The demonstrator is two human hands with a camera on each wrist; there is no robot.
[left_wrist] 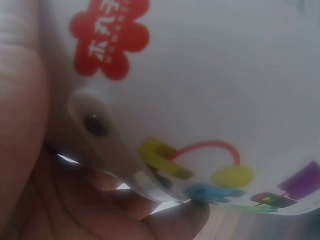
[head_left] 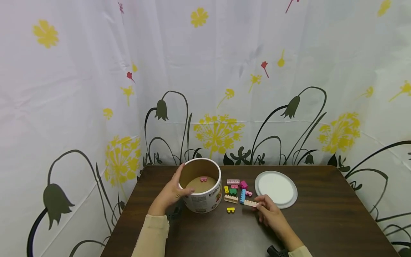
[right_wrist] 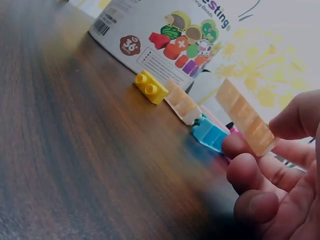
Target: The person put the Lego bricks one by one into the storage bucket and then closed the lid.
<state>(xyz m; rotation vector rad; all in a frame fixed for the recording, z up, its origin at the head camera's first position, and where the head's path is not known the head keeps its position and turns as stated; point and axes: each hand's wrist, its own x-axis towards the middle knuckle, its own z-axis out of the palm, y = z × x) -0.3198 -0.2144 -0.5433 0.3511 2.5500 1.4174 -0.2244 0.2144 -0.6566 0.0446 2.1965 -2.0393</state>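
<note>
My left hand (head_left: 167,195) holds a white tub (head_left: 199,205) by its left side, the thumb over the near rim. Inside the tub, a small pink brick (head_left: 203,179) lies on the bottom. My right hand (head_left: 270,214) pinches one end of a long peach toy brick (right_wrist: 245,117) between thumb and fingers. In the head view that brick overlaps the end of a blue brick (head_left: 242,196); the right wrist view shows it tilted, above the blue one. Another peach brick (head_left: 231,198) and a yellow brick (head_left: 231,210) lie between the hands.
Several more bricks lie close together right of the tub, among them a green one (head_left: 232,191), a yellow one (head_left: 226,190) and a long pink one (head_left: 233,181). A round white lid (head_left: 277,188) rests flat on the dark wooden table (head_left: 327,214). A flowered curtain (head_left: 218,71) hangs behind.
</note>
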